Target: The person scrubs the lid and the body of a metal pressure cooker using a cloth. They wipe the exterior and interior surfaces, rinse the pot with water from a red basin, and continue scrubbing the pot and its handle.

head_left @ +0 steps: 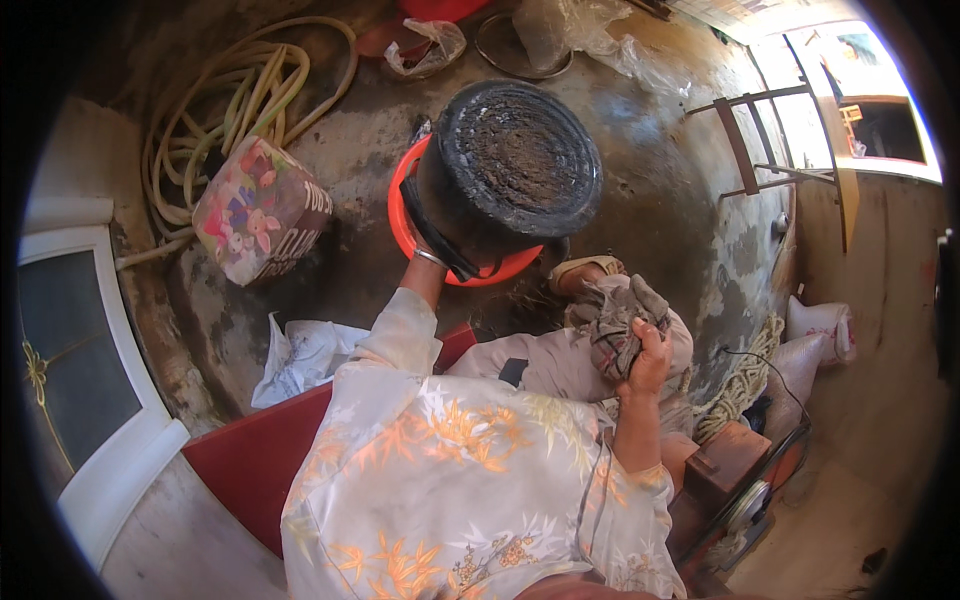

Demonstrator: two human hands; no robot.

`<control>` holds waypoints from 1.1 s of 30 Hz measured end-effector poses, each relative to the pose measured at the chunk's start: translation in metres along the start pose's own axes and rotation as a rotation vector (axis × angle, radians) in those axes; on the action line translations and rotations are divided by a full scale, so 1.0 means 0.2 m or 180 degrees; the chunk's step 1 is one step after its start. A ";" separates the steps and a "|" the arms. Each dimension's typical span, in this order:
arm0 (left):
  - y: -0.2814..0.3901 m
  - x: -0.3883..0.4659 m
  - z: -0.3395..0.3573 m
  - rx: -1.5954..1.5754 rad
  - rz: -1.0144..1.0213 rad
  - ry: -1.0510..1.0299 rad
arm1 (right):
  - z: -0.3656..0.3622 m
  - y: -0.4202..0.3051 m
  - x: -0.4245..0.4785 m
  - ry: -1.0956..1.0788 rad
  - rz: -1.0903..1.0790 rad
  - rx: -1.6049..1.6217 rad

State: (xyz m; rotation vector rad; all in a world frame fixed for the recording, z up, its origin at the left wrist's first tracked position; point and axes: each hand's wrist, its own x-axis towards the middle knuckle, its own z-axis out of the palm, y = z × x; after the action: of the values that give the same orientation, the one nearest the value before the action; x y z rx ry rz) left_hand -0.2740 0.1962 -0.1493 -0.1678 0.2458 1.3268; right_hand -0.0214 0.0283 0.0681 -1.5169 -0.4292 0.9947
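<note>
A large blackened pot (517, 157) is tilted with its sooty, crusted underside up, over an orange-red plastic basin (401, 217) on the floor. My left hand (426, 238), with a bangle at the wrist, is at the pot's near left side by a black handle or rim part (435, 229); its fingers are hidden behind the pot, so its grip cannot be made out. To the right of the pot, my right hand (649, 356) grips a bunched grey checked cloth (619, 337) above my leg.
A coiled hose (225, 112) and a printed box-like container (262, 210) lie at the left. White plastic sheeting (307, 356) is near a dark red bench (255, 465). Clear plastic bags (570, 30) lie beyond the pot. Rope (739, 382), sacks (799, 375) and a wooden frame (739, 146) stand right.
</note>
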 end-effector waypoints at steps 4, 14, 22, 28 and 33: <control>-0.01 0.00 0.02 0.0049 -0.0019 -0.0006 | -0.02 0.00 -0.01 0.0062 0.0009 -0.0018; -0.04 -0.02 0.03 0.0137 -0.0063 -0.0001 | -0.07 0.04 0.00 -0.0118 0.0057 0.0150; -0.04 -0.02 0.03 0.0123 0.0003 -0.0001 | -0.08 0.03 0.01 -0.0174 0.0152 0.0061; -0.05 -0.03 0.07 0.0115 0.0041 -0.0056 | -0.02 -0.01 -0.05 -0.0208 0.0091 0.0152; -0.05 -0.04 0.10 0.0138 0.0090 -0.0098 | -0.08 -0.02 -0.07 -0.0673 0.0242 -0.0483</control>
State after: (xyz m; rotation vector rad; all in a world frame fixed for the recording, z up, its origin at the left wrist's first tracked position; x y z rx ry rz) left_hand -0.2646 0.1923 -0.1288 -0.1076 0.2513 1.3499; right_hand -0.0149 0.0083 0.0754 -1.5784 -0.6119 1.2108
